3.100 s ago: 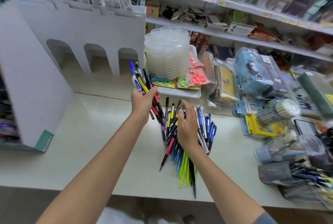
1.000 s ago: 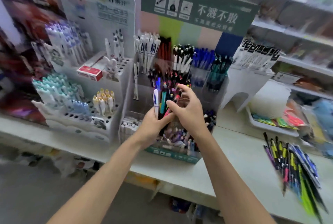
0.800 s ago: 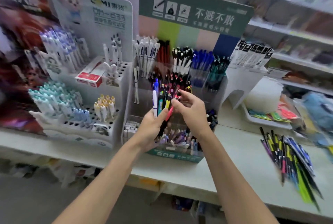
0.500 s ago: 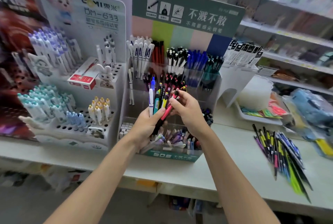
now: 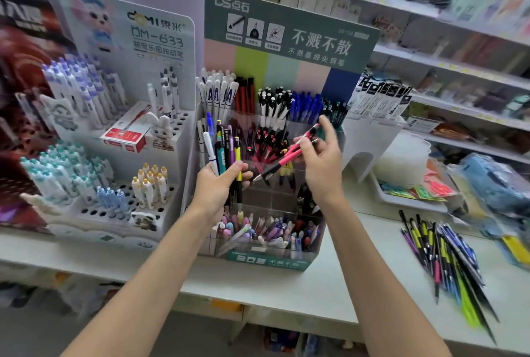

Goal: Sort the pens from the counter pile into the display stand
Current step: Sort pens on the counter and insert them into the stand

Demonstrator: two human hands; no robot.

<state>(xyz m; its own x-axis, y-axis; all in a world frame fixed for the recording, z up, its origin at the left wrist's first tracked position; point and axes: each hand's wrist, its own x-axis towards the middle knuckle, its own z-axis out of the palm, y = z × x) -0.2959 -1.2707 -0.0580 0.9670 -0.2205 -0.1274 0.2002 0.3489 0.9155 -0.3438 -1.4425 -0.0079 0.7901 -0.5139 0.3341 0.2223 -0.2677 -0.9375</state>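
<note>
at display stand [image 5: 269, 261], one pink pen [image 5: 284, 156]

Head view looks down (close) at the display stand [image 5: 258, 173].

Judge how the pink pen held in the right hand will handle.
The pink pen looks stiff: it juts straight from the right hand. Probably light: a mere pinch carries it. Its slim, seemingly round barrel might roll if laid down.
</note>
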